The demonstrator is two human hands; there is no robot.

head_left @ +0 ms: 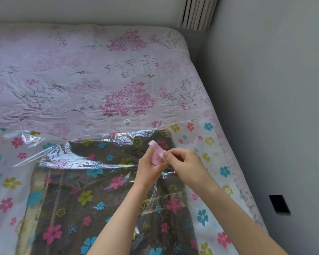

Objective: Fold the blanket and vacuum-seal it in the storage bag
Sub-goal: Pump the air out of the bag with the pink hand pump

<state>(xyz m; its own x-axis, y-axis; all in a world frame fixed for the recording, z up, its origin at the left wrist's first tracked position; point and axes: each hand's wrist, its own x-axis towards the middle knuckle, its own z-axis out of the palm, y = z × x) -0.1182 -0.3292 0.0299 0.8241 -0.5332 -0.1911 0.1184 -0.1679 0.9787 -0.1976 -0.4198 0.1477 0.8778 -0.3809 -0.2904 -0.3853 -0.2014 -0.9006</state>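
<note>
A clear storage bag printed with coloured flowers lies across the near part of the bed. Inside it lies the folded dark grey-brown blanket. Near the bag's far edge sits a small round white valve. Above the blanket, my left hand grips the lower end of a small pink plastic clip. My right hand pinches the clip's other side with its fingertips. Both hands are held together over the bag's upper middle.
The bed carries a pink floral cover and fills most of the view. A grey wall runs close along its right side, with a black socket low down. A ribbed white radiator stands at the far corner.
</note>
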